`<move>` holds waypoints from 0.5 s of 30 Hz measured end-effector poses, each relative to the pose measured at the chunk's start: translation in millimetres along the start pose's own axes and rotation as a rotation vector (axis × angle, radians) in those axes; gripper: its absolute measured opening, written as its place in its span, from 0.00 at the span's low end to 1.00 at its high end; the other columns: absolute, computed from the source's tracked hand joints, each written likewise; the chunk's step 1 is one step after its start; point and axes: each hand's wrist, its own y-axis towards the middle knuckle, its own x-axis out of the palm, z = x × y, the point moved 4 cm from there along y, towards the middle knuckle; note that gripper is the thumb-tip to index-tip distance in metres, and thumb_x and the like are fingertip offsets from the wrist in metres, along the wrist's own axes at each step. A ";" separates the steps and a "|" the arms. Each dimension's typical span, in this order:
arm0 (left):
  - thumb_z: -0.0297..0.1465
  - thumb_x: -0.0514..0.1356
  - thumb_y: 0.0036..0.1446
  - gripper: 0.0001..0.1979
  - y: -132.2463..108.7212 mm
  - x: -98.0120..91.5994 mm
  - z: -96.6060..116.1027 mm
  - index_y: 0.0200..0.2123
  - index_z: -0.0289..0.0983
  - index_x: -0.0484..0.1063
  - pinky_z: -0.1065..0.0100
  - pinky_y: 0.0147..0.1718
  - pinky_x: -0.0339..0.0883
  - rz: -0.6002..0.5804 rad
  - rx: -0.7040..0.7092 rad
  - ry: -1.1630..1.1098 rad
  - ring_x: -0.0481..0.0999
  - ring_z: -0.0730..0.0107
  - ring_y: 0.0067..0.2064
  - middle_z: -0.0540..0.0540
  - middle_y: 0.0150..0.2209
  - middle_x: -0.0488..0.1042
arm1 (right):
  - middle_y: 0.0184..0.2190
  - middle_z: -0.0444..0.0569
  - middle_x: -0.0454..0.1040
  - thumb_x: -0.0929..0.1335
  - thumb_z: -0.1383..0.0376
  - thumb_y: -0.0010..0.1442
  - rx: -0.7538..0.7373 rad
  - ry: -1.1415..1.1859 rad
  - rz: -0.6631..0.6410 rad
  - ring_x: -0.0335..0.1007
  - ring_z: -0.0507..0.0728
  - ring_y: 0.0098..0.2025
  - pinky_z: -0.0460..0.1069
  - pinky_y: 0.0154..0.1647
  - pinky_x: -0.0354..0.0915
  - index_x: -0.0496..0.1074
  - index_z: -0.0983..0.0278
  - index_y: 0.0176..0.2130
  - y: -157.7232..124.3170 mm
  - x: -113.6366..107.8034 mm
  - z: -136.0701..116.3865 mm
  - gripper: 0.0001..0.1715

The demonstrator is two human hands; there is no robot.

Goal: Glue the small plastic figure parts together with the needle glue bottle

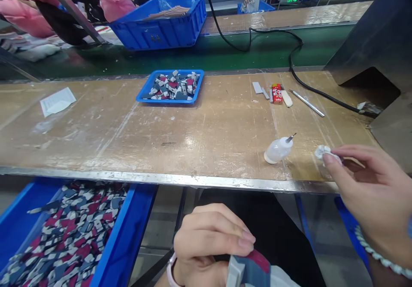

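Observation:
At the bottom centre my left hand (214, 244) is closed around a grey, blue and dark red plastic part (254, 267), held in front of the table edge and partly cut off by the frame. My right hand (370, 179) is at the right over the tabletop, its thumb and fingers pinching a small crumpled white wad (326, 153), perhaps cloth or tissue. Left of that hand stands a clear squeeze bottle (278, 150) with a thin metal nozzle, tilted in view.
A blue tray (138, 98) and a large blue bin (120, 218) hold many similar parts. Behind lie a red lighter (277, 93), a metal pen-like tool (307, 103) and a black cable (317, 91). Another blue crate (157, 35) stands at the back, near people in pink. A metal housing (370, 42) rises right.

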 end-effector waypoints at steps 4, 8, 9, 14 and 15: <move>0.40 0.66 0.62 0.13 -2.0 -1.5 -5.0 0.36 0.35 0.80 0.77 0.26 0.79 -0.002 -0.030 -0.031 0.81 0.71 0.27 0.47 0.26 0.79 | 0.39 0.52 0.76 0.73 0.60 0.57 -0.069 -0.152 -0.113 0.75 0.59 0.42 0.52 0.43 0.74 0.77 0.64 0.37 23.3 19.1 29.1 0.10; 0.41 0.69 0.58 0.14 -3.6 -4.3 -9.4 0.36 0.34 0.80 0.77 0.30 0.78 -0.008 -0.059 -0.023 0.81 0.72 0.29 0.48 0.28 0.80 | 0.50 0.58 0.71 0.68 0.53 0.63 -0.107 -0.261 -0.328 0.71 0.67 0.54 0.63 0.57 0.68 0.73 0.63 0.48 28.5 44.4 48.0 0.20; 0.41 0.69 0.58 0.15 -3.6 -5.4 -10.0 0.36 0.34 0.80 0.76 0.31 0.78 -0.002 -0.058 -0.016 0.81 0.72 0.29 0.48 0.28 0.80 | 0.53 0.60 0.69 0.66 0.53 0.64 -0.105 -0.270 -0.362 0.68 0.69 0.58 0.65 0.60 0.65 0.71 0.63 0.52 26.9 48.6 50.0 0.23; 0.41 0.67 0.60 0.14 -5.6 -9.8 -16.6 0.36 0.34 0.79 0.73 0.30 0.76 -0.009 -0.075 0.010 0.80 0.71 0.30 0.47 0.28 0.80 | 0.66 0.65 0.56 0.61 0.53 0.68 -0.108 -0.368 -0.470 0.52 0.73 0.69 0.68 0.67 0.56 0.58 0.63 0.65 17.0 55.7 54.4 0.32; 0.41 0.67 0.60 0.14 -6.4 -10.2 -18.4 0.37 0.34 0.79 0.73 0.30 0.76 -0.015 -0.077 0.016 0.80 0.71 0.30 0.47 0.28 0.80 | 0.66 0.64 0.55 0.61 0.53 0.68 -0.109 -0.368 -0.477 0.52 0.73 0.69 0.69 0.67 0.56 0.57 0.63 0.66 16.0 55.7 55.4 0.32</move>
